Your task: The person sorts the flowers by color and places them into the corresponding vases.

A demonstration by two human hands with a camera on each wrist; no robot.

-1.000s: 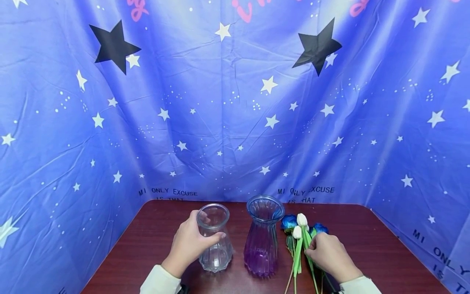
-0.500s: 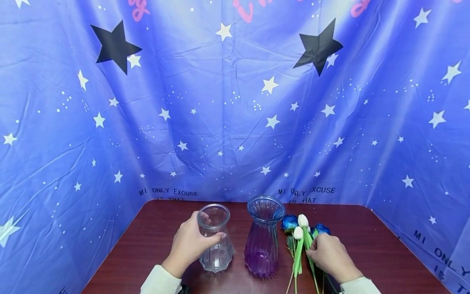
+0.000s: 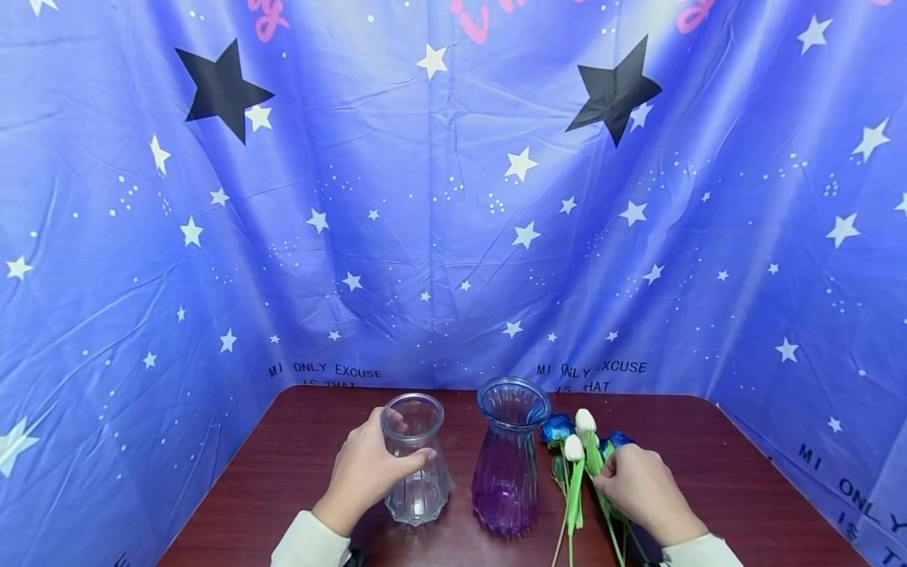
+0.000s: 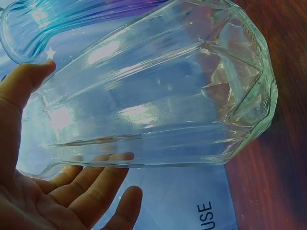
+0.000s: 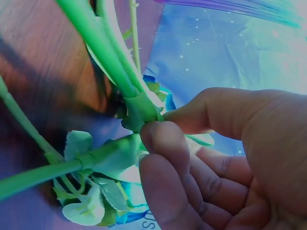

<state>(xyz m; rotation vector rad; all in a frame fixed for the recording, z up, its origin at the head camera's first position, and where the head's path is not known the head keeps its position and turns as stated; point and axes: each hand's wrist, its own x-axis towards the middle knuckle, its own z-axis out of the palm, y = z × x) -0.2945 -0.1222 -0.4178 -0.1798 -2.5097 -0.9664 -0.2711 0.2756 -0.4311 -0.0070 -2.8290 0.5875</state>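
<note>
My left hand [image 3: 364, 472] grips the clear glass vase [image 3: 418, 492] near its neck, thumb across the front and fingers behind it. The left wrist view shows the ribbed vase [image 4: 144, 96] with the hand [image 4: 62, 191] round its narrow part. To its right stands a purple-blue glass vase [image 3: 505, 480], upright and touched by neither hand. My right hand [image 3: 645, 488] is at the bunch of artificial flowers, with white tulips [image 3: 585, 422] and blue roses [image 3: 557, 428]. In the right wrist view, thumb and fingers of the hand [image 5: 206, 158] pinch a green tulip stem [image 5: 139, 108].
The dark red wooden table [image 3: 319, 425] carries both vases and the flowers. Blue star-printed cloth [image 3: 425, 197] hangs behind and at both sides. Loose flower stems [image 3: 568, 543] point toward the table's front edge, right of the purple-blue vase.
The white tulips and my right hand have shifted very slightly. My left hand keeps its grip on the clear vase, and both vases stand where they were.
</note>
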